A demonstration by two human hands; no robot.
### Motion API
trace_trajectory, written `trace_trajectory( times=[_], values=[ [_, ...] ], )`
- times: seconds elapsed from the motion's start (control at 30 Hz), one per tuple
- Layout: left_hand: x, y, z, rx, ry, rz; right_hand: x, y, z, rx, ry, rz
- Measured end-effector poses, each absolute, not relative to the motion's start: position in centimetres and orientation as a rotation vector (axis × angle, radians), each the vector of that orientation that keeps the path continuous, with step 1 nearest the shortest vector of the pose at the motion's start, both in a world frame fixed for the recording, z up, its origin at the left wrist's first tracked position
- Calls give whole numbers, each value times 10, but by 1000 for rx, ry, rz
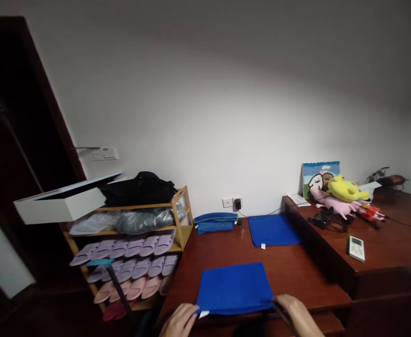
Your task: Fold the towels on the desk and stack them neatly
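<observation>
A blue cloth (234, 288) lies flat as a rectangle near the front edge of the brown table, a small white tag at its lower left corner. My left hand (181, 320) is closed at that corner, fingers pinching the cloth's edge. At the lower right corner, my right hand (292, 311) has its fingers closed on the cloth, the fingertips partly dark and blurred. Farther back on the table lies another flat blue cloth (274, 230), and folded blue cloths (215, 227) rest against the wall at the back left.
A shoe rack (180, 220) with several slippers, a black bag (140, 188) and a white box (61, 206) stands left. The raised desk (394, 234) at right holds plush toys (345, 189), a remote (356, 248), cables and a picture (319, 178).
</observation>
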State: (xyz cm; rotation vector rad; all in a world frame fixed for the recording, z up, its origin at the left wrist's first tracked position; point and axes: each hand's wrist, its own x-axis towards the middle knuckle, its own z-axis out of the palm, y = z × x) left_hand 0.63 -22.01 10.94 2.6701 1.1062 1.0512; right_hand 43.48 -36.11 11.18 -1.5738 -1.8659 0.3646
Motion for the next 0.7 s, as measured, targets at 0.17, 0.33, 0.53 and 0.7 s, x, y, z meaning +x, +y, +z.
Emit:
trace_trajectory(
  times=[0.17,0.33,0.53,0.7],
  values=[
    [46,-232,189,2414,1041,1077,480,-387,183,-1544,-1770,193],
    [82,-232,228,2272,1014,939,517,-402,211,-1538,-1687,191],
    [113,-201,220,2158,990,771,545,-386,202,-1622,-1607,425],
    [141,-135,164,2030,1010,674,560,-322,158,-1624,-1572,577]
  ],
)
